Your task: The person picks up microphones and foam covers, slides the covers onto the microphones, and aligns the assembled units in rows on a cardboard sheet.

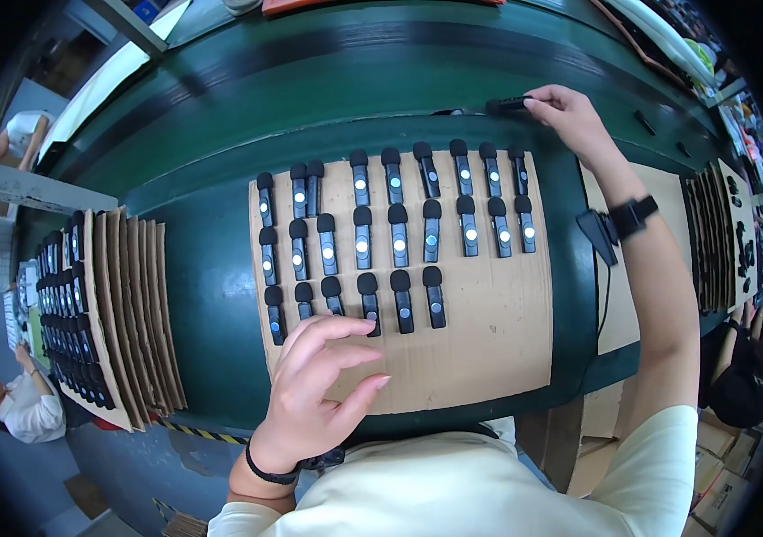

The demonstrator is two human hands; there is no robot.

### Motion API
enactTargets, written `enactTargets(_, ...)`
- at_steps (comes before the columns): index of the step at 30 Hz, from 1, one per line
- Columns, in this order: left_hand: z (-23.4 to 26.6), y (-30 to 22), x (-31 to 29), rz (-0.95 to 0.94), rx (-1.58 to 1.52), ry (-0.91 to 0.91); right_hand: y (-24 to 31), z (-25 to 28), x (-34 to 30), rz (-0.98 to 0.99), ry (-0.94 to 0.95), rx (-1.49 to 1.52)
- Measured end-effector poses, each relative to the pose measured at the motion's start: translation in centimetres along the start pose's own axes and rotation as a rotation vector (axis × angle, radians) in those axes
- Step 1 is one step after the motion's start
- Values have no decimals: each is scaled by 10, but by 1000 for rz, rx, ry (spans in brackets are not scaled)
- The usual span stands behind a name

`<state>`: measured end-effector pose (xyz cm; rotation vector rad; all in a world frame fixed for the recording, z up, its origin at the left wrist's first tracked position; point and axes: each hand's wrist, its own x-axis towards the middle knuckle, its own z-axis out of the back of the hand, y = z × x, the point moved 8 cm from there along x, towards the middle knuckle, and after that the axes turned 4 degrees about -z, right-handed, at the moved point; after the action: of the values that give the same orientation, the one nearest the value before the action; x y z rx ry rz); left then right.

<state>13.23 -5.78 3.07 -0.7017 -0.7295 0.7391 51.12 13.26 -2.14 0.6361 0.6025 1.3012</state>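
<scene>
My left hand (314, 389) hovers over the near edge of a flat cardboard sheet (489, 340), thumb and fingers apart, with nothing between them. Its fingertips are close to a small black clip-on microphone (369, 300) in the nearest row, partly covering the row's left end; whether they touch is unclear. Several such microphones with foam tops stand in three rows on the sheet, most showing a lit round spot. My right hand (569, 116) reaches past the sheet's far right corner, pinching a black microphone (507, 105) above the green surface.
Upright cardboard sheets (144, 313) with microphones stand at the left, and another stack (712, 233) at the right. A bare cardboard sheet (618, 304) lies under my right forearm. A corded black clip (598, 234) hangs by my wrist. Other people (28, 403) work at both sides.
</scene>
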Motion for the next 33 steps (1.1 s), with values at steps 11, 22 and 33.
enactTargets(11,-10,-36,21,-133,-30,-20,87,-58,-226,-167,407,843)
enactTargets(22,-18,-26,8,-67,-216,-27,102,-91,-264,-34,418,1012)
enactTargets(33,-19,-25,5,-80,-245,-33,125,-78,-266,462,164,612)
